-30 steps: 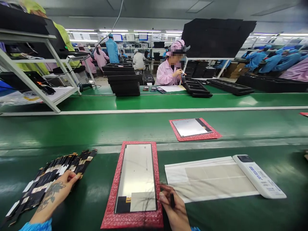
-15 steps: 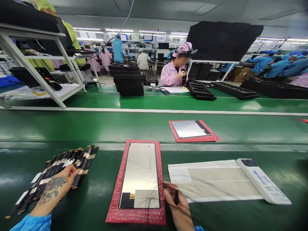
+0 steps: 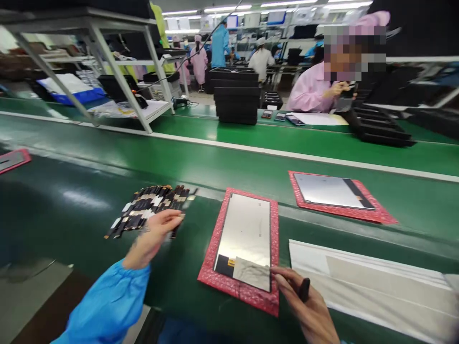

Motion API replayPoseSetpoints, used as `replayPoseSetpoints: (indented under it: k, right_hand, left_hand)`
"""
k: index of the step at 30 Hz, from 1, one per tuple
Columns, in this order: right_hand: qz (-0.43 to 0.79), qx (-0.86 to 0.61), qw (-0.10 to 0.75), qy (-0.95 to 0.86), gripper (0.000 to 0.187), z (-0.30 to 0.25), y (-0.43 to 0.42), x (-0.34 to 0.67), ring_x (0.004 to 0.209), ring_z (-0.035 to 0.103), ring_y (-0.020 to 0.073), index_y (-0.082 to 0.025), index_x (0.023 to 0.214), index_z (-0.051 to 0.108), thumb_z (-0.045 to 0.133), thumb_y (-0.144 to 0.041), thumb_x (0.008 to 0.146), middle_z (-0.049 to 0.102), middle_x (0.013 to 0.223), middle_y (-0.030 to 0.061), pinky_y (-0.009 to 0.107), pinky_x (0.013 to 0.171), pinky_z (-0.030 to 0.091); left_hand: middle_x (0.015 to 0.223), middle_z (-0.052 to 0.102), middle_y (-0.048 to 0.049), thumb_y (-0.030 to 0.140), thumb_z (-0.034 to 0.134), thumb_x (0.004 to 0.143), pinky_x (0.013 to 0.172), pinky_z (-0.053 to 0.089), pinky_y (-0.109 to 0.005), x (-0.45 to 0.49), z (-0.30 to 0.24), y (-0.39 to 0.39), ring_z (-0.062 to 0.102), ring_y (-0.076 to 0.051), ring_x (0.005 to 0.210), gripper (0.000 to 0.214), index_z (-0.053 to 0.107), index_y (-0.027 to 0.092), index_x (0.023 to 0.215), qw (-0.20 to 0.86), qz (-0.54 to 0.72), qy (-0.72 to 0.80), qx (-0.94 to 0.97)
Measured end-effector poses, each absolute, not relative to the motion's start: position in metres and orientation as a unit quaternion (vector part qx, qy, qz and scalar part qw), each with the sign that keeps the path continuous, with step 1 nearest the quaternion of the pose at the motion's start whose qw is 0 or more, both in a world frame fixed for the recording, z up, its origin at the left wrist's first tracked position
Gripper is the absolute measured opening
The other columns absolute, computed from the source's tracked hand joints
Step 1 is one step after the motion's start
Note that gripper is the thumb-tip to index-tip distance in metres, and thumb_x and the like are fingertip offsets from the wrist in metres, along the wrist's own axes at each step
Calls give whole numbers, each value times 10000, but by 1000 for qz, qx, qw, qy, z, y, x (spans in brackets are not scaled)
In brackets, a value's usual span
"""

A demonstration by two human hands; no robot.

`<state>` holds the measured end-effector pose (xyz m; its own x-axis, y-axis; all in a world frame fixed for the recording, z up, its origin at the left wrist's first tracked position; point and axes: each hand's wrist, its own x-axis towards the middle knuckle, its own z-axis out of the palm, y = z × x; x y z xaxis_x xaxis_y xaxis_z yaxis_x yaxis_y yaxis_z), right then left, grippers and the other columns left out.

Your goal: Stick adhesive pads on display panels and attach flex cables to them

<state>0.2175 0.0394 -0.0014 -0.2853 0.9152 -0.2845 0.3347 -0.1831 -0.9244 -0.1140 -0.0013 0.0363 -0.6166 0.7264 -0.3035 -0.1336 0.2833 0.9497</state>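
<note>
My left hand [image 3: 152,236], in a blue sleeve, is closed in a pinch at the right end of a pile of dark flex cables [image 3: 143,208]. A thin flex cable [image 3: 191,194] shows past the fingertips. In front of me a display panel [image 3: 244,229], its silvery back up, lies on a sheet of red bubble wrap [image 3: 258,301]. My right hand [image 3: 308,306] is at the panel's lower right edge, fingers closed round a black pen-like tool [image 3: 304,289]. Its tip cannot be made out.
Behind lies another panel [image 3: 326,190] on red bubble wrap. A white sheet-like item [image 3: 376,282] lies at the right. Across the green bench stand a metal rack [image 3: 122,71], stacked black trays [image 3: 236,98] and a co-worker in pink [image 3: 310,93].
My view has turned left and tilted down. My left hand has shifted to the right end of the cable pile. The right hand stays beside the panel with the black tool.
</note>
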Motion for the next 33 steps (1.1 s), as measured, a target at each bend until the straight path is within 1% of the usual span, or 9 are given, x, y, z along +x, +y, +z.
replayPoseSetpoints:
  k: [5,11,14,16,19,21,25,28,33]
  right_hand:
    - [635,-441,154,-615,393,16,53,173,707,572,238,-255,717,722,645,-640,690,666,744,40,362,684,453]
    - [724,-412,107,-543,352,30,65,142,547,373,106,-204,646,544,748,-489,628,465,567,-61,257,543,315]
    - [750,-410,89,-512,336,27,69,143,508,366,99,-202,680,555,748,-469,613,502,559,-56,252,489,273]
    - [720,-418,89,-547,336,17,73,147,531,449,127,-195,719,592,711,-497,635,575,591,-24,261,493,306]
    - [634,-443,91,-628,360,-3,82,153,620,552,190,-176,764,632,631,-531,699,637,650,24,304,569,399]
    - [599,-448,100,-657,333,-13,86,155,730,585,233,-174,798,648,613,-497,723,663,759,52,349,663,442]
    - [562,-426,110,-700,162,-14,90,155,955,571,285,-199,764,655,604,-350,735,639,959,75,426,881,428]
    - [531,-390,71,-749,136,-6,92,152,978,580,267,-203,833,651,537,-263,791,619,1009,76,425,910,439]
    - [498,-347,21,-795,135,-1,98,150,992,593,250,-187,871,618,488,-212,853,602,1080,92,417,902,464]
  left_hand:
    - [574,562,29,486,849,539,518,373,-203,-49,26,9,496,-82,522,468,542,149,642,569,530,565,275]
    - [570,529,26,505,800,620,535,352,-216,-12,18,22,492,-99,556,445,535,149,654,597,464,540,370]
    - [602,543,14,497,764,641,546,370,-227,-11,12,25,496,-111,575,417,524,158,674,602,448,538,385]
    - [637,551,15,453,702,714,556,392,-234,-16,5,22,505,-120,587,329,537,169,731,538,446,584,413]
    - [732,568,-5,351,538,866,630,437,-257,-29,-8,6,544,-143,673,189,569,186,779,321,418,688,499]
    - [799,586,-20,279,481,901,679,460,-264,-35,-16,-8,572,-152,730,169,599,194,816,234,377,704,555]
    - [861,599,-26,151,487,877,690,485,-238,-28,-26,-30,602,-141,763,130,605,196,844,249,340,666,616]
    - [835,588,-22,119,475,884,663,482,-222,-19,-27,-36,590,-131,735,156,583,186,792,237,339,658,630]
    - [905,617,-69,154,504,897,729,478,-299,-11,-30,-38,570,-189,830,140,642,169,920,68,332,663,667]
